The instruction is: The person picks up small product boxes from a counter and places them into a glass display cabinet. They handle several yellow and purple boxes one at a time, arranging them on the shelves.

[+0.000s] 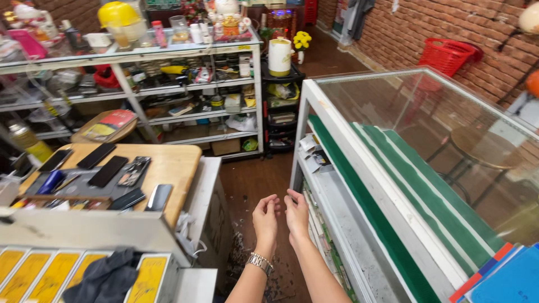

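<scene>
Both bare hands, left hand [265, 216] with a metal link watch [261, 262] and right hand [297, 213], hang loose-fingered with released grip, nearest the white-framed glass display case [306, 120] edge, holding nothing.

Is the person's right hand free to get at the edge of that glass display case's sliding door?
Probably yes: the right hand is empty, fingers open, right beside the white frame of the glass display case, with nothing between them.

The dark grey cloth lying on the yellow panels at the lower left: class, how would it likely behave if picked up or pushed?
The dark grey cloth lies crumpled in soft folds, so it would probably hang limp when lifted. It looks thin, so likely light. Pushed, it would probably bunch up over the yellow panels rather than roll.
</scene>
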